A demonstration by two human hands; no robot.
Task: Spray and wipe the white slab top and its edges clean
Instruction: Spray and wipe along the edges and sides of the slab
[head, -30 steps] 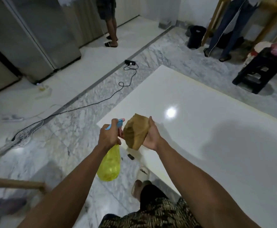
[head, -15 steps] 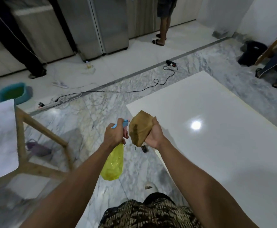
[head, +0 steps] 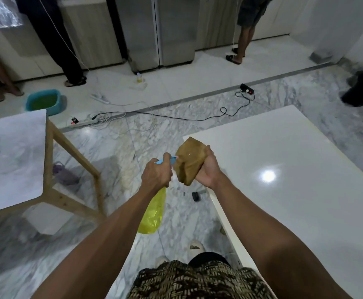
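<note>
My left hand point(head: 157, 174) grips a yellow spray bottle point(head: 153, 212) by its blue trigger head, the bottle hanging below my fist over the marble floor. The nozzle points at a bunched brown cloth point(head: 189, 161), which my right hand point(head: 207, 169) holds upright beside it. Both hands hover just off the near left corner of the white slab point(head: 295, 190), which lies low on the right with a lamp glare on its glossy top. Its cream edge point(head: 223, 221) runs toward my legs.
A wooden-legged table with a marble-patterned top point(head: 12, 160) stands at left. Cables and power strips point(head: 154, 116) trail across the floor. A blue basin point(head: 43, 101), a small black object point(head: 195, 196) by the slab edge, a black bin point(head: 361, 89) and standing people point(head: 244, 29) surround the area.
The view has swung left, bringing the left table and basin into sight. My hands keep the same hold on bottle and cloth, now off the slab's corner.
</note>
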